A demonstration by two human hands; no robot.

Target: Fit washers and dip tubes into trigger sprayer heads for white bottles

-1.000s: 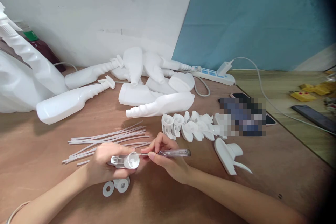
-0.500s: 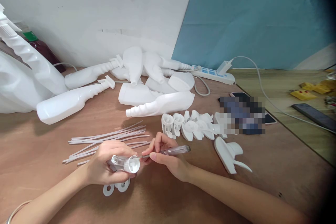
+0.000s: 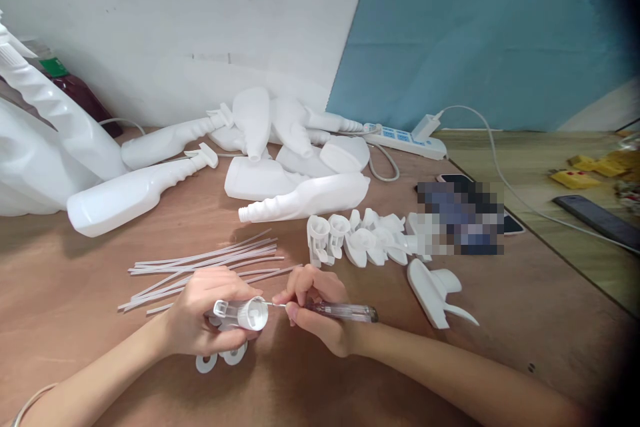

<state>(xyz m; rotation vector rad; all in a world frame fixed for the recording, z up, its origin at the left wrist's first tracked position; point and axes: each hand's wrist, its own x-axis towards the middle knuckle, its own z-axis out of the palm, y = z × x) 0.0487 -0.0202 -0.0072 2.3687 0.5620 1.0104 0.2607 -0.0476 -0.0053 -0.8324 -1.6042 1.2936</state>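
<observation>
My left hand (image 3: 203, 313) grips a white spray-pump head (image 3: 240, 313), its round cap facing right. My right hand (image 3: 320, 313) holds a small screwdriver (image 3: 345, 311) with a clear handle; its thin metal tip points left at the cap's opening. Under the left hand lie white flat ring washers (image 3: 220, 358) on the brown table (image 3: 300, 380). A loose bunch of thin white dip tubes (image 3: 205, 263) lies just beyond my left hand.
Several white bottles (image 3: 280, 180) are heaped at the back, with a row of trigger parts (image 3: 360, 243) and one separate trigger shell (image 3: 437, 293) to the right. A power strip (image 3: 405, 140), its cable and a blurred phone (image 3: 463, 217) lie further right.
My right hand slid the screwdriver back to the right and lowered it, so the tip now sits just outside the cap. The left hand and pump head barely shifted.
</observation>
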